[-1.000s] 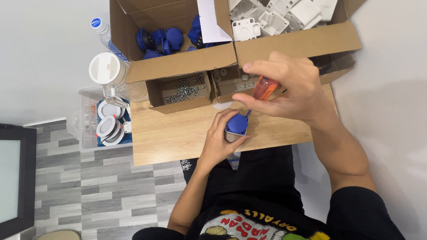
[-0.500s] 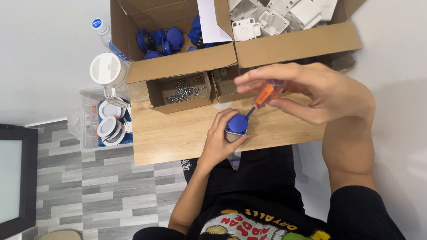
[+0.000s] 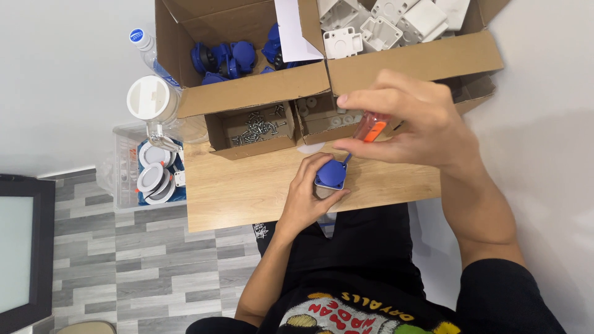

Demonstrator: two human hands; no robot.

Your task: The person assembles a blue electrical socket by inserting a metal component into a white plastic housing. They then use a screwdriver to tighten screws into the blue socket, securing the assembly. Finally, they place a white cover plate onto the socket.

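Holding the blue square part (image 3: 330, 174) on the wooden table (image 3: 247, 192), my left hand (image 3: 309, 201) has its fingers closed around it. My right hand (image 3: 411, 120) is closed on the orange-handled screwdriver (image 3: 370, 128), at 1 o'clock from the part, tip touching it. At 11 o'clock stands the small box of screws (image 3: 255, 128).

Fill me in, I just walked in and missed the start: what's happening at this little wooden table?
A person seated at the wooden table holds a small blue part steady on it with the left hand. The right hand grips an orange-handled screwdriver, its tip at the part's top. Behind stand open cardboard boxes: one with more blue parts, one with white plastic pieces, and a small box of screws.
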